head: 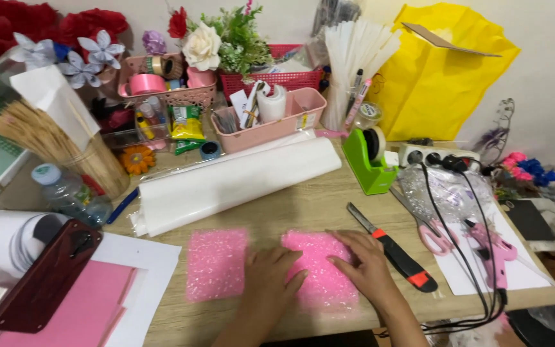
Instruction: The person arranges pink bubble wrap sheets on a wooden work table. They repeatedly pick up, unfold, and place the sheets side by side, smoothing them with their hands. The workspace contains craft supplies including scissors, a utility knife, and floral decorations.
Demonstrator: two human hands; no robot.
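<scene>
Two pink glitter sheets lie on the wooden table near its front edge. My left hand (272, 277) rests flat on the left edge of the right glitter sheet (319, 266), fingers spread. My right hand (369, 266) presses down on the same sheet's right side, fingers apart and pointing left. The left glitter sheet (216, 263) lies untouched beside my left hand. Neither hand grips anything.
A utility knife (393, 249) with a black and orange handle lies just right of my right hand. Pink scissors (433, 231), a pink glue gun (493, 247) and black cables sit further right. A white paper roll (239, 180), green tape dispenser (370, 160), water bottle (65, 193) and craft baskets stand behind.
</scene>
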